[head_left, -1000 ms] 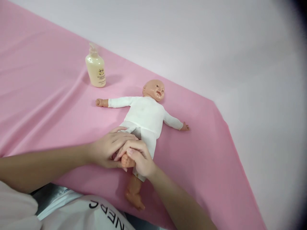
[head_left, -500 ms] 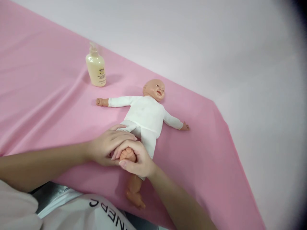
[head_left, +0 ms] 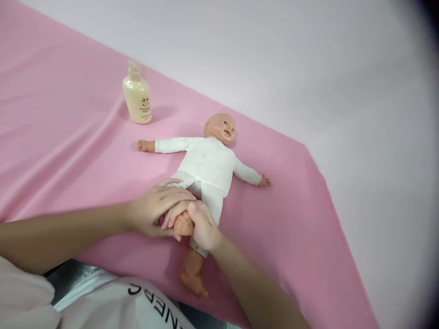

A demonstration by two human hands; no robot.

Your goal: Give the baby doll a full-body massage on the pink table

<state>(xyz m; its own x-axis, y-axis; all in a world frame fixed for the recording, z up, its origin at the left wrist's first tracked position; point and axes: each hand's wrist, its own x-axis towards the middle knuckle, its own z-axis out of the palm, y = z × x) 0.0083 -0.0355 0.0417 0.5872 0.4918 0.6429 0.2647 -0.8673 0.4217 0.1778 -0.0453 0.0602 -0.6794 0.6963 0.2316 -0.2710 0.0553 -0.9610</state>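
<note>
A baby doll [head_left: 210, 162] in white cloth lies on its back, head away from me and arms spread. One doll foot [head_left: 184, 225] is raised towards me between my hands. My left hand [head_left: 159, 208] wraps around that leg from the left, its fingers over the top and its thumb below. From the right, my right hand [head_left: 204, 224] grips the same foot, fingers curled behind it and thumb up near the toes. The other doll leg [head_left: 192, 272] lies on the cloth below my right hand. My fingers hide the ankle of the raised leg.
A pale yellow pump bottle [head_left: 137, 98] stands upright beyond the doll's outstretched arm at left. Pink cloth [head_left: 281, 219] covers the table, with folds on the left. A pale surface [head_left: 274, 59] lies past its far edge.
My right thumb has moved from below the doll's foot up to its upper right side. More of the sole or toes now shows. My left hand stays almost still.
</note>
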